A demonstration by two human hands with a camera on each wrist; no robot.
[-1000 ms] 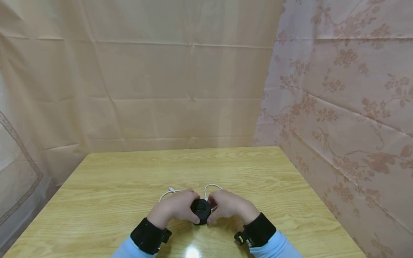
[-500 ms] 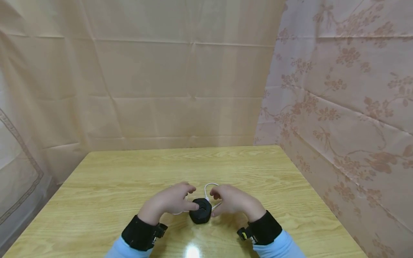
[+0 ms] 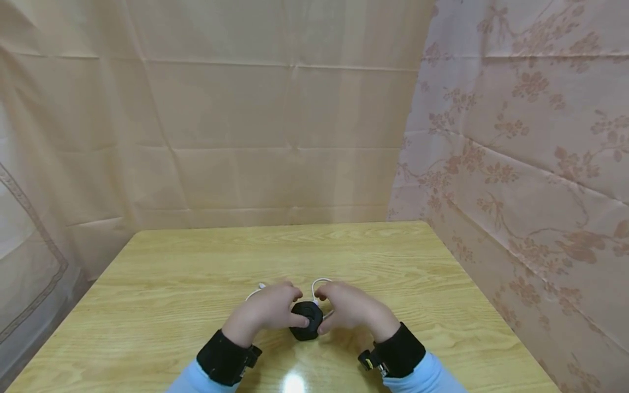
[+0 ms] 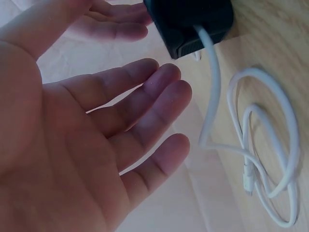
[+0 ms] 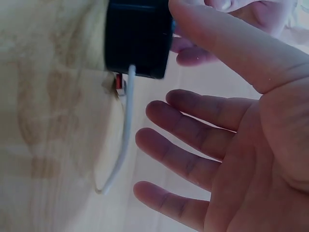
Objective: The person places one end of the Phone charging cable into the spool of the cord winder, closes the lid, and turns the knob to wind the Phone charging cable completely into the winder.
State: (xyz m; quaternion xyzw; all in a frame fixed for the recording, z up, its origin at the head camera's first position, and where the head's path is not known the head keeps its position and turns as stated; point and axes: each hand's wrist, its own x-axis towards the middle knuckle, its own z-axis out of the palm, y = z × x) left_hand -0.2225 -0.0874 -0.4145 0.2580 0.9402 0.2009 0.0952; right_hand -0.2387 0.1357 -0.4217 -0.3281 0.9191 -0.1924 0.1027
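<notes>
A black six-sided block [image 3: 306,330] lies on the table in the head view, with white cables [image 5: 126,125] coming out of its sides. What kind of device it is, I cannot tell. My left hand [image 3: 267,309] is at its left; the thumb lies over the block's top while the other fingers stand apart from it, loosely bent. At the right side is my right hand [image 3: 351,308], its thumb by the block's near right edge and its fingers spread beyond the cable. Neither hand is wrapped around the block.
White cable loops with a small plug [image 4: 248,176] lie on the wooden table [image 3: 196,262], partly behind my left hand in the head view. A beige cloth [image 3: 245,136] hangs behind the table, and a floral cloth [image 3: 516,164] hangs along the right.
Both hands grasped the block's sides, then drew outward off it. Since half a second ago the left hand has come back rightward, its thumb over the top; the right hand moved slightly inward.
</notes>
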